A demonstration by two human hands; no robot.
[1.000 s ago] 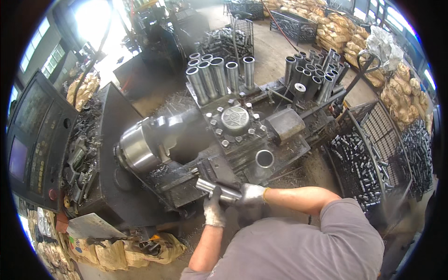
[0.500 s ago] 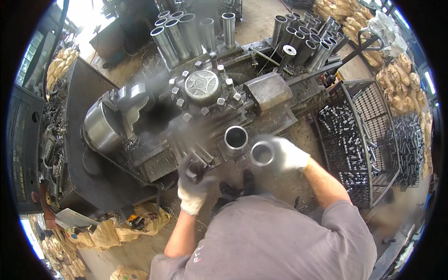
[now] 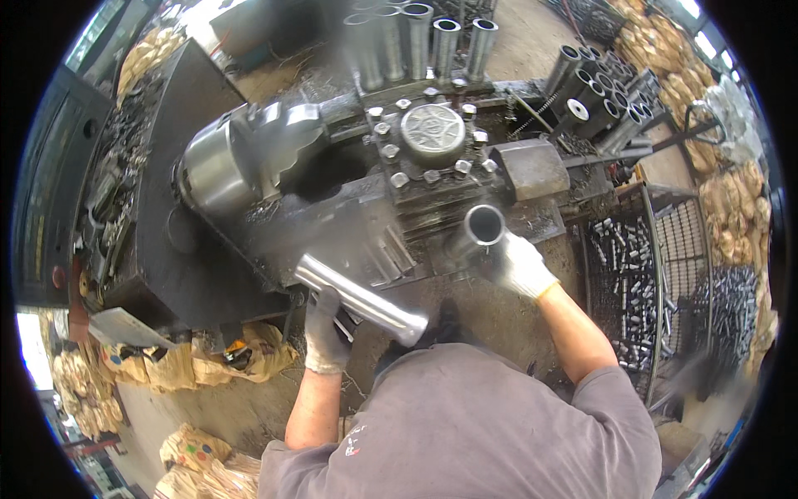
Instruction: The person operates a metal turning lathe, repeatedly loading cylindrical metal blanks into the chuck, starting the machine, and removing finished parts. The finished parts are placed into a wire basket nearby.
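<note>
My left hand [image 3: 327, 331], in a grey-stained white work glove, is closed on a shiny metal tube [image 3: 366, 301]. That tube slants from upper left to lower right in front of my body. To the right, my gloved right hand [image 3: 529, 268] grips the side of a second metal tube [image 3: 485, 226]. This one stands upright with its round open end facing up; the fingers are partly hidden behind it. Beyond both hands is a lathe, with a big steel chuck [image 3: 218, 166] at the left and a bolted tool post [image 3: 432, 135] in the middle.
More tubes [image 3: 446, 50] stand upright behind the tool post, and a cluster of tubes [image 3: 600, 87] leans at the back right. A wire-mesh crate [image 3: 657, 274] holds many small metal parts on the right. Brown sacks [image 3: 249, 353] lie at the lower left.
The view has shifted, so the lathe appears further right. My left hand now holds a slanting tube. My right hand, which held a tube beside the standing one, is now on the standing tube.
</note>
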